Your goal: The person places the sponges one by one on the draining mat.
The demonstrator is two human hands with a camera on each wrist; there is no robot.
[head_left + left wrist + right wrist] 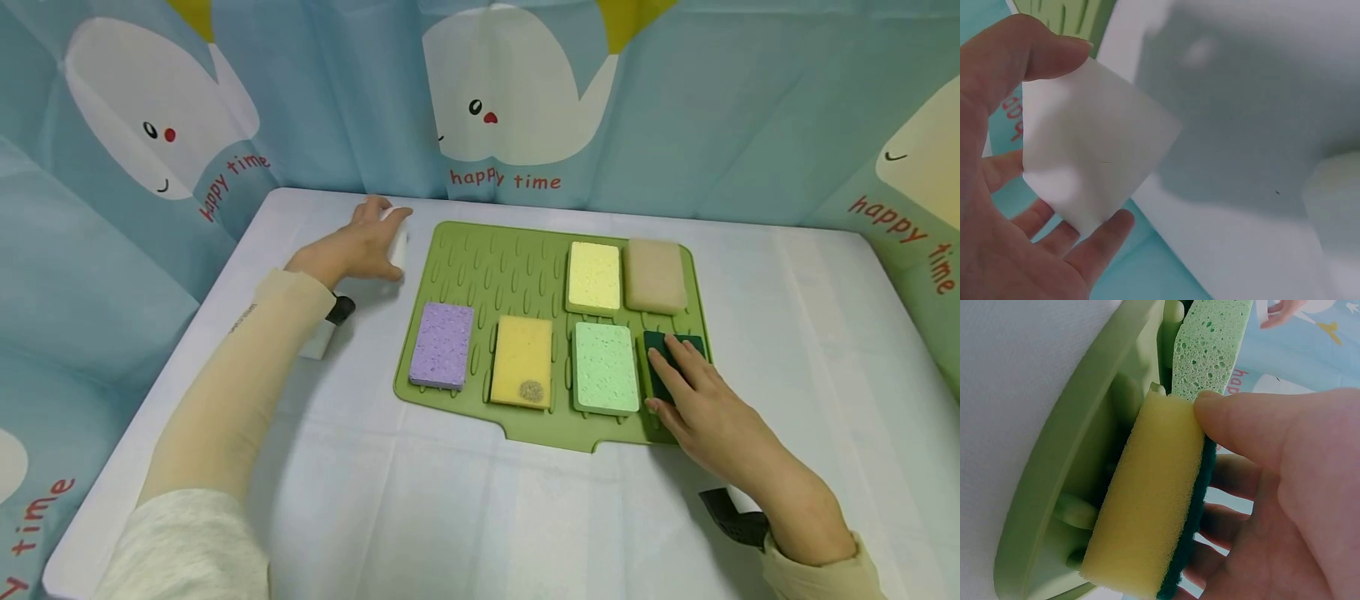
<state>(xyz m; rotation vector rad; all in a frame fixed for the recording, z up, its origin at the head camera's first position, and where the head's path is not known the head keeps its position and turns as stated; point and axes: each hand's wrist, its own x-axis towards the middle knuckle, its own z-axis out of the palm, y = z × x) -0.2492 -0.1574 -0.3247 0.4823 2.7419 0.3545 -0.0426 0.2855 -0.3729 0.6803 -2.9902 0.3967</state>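
1. A white sponge (1094, 147) is pinched by the left hand (360, 246) over the bench (787, 350), left of the green mat (495, 258).
2. A green-backed yellow sponge (1147, 500) at the mat's right front corner is gripped by the right hand (701, 400).

Right hand (705, 400) rests on dark green sponge (675, 354); left hand (360, 246) seemingly grips something white (397, 242).

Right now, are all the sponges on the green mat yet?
Nearly. Five sponges already lie flat on the green mat. The right hand grips a yellow sponge with a dark green top at the mat's right edge. The left hand holds a white sponge off the mat, so that one looks left to place.
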